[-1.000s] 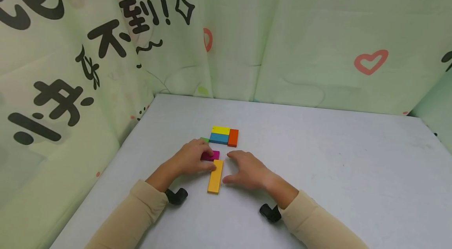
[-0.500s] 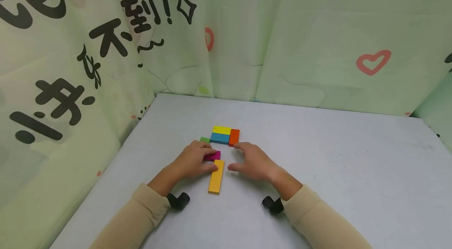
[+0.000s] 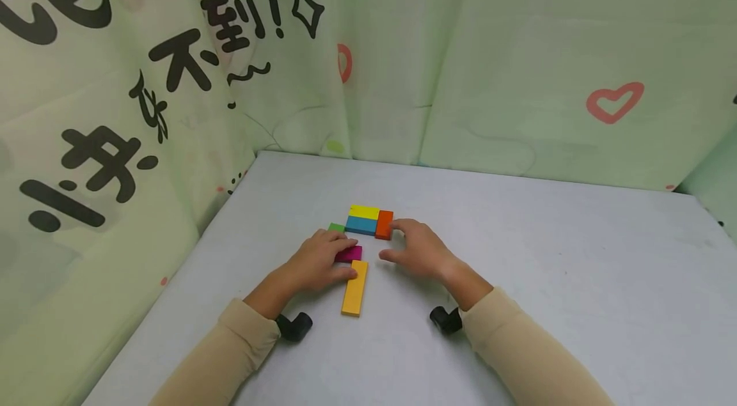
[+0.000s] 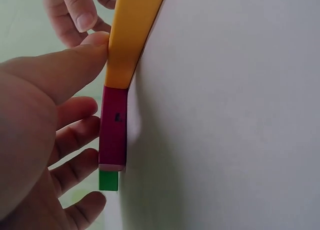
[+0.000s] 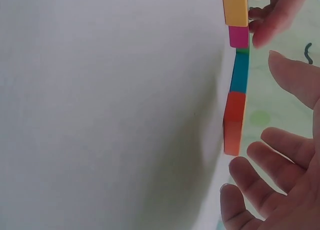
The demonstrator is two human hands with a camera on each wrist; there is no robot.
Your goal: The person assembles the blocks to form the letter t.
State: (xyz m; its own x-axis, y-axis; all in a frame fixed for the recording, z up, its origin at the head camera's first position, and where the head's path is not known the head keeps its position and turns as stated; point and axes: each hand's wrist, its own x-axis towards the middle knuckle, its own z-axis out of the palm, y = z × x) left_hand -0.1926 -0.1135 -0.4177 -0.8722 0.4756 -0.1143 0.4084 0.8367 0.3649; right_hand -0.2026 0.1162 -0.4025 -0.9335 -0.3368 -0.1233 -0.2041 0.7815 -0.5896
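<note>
In the head view, my left hand (image 3: 318, 261) lies over the near blocks, its thumb tip at the orange-yellow block (image 3: 354, 294) and its fingers over the magenta block (image 3: 350, 254). Those fingers are spread and relaxed in the left wrist view, the thumb touching the side of the orange-yellow block (image 4: 127, 44). My right hand (image 3: 423, 252) has its fingertips right at the red-orange block (image 3: 384, 225), thumb apart from them. A blue block (image 3: 361, 225) and a yellow block (image 3: 364, 211) lie against the red-orange one. A green block (image 3: 336, 227) is partly hidden behind my left hand.
The blocks lie flat on a white table (image 3: 547, 278). A pale green curtain (image 3: 518, 73) with dark lettering and hearts hangs behind and to the left. A black wrist camera (image 3: 295, 327) sits at my left cuff, another (image 3: 446, 320) at the right.
My right hand has moved away from beside the orange-yellow block, forward to the red-orange block. My left hand stays at the magenta and orange-yellow blocks. The blocks keep their arrangement.
</note>
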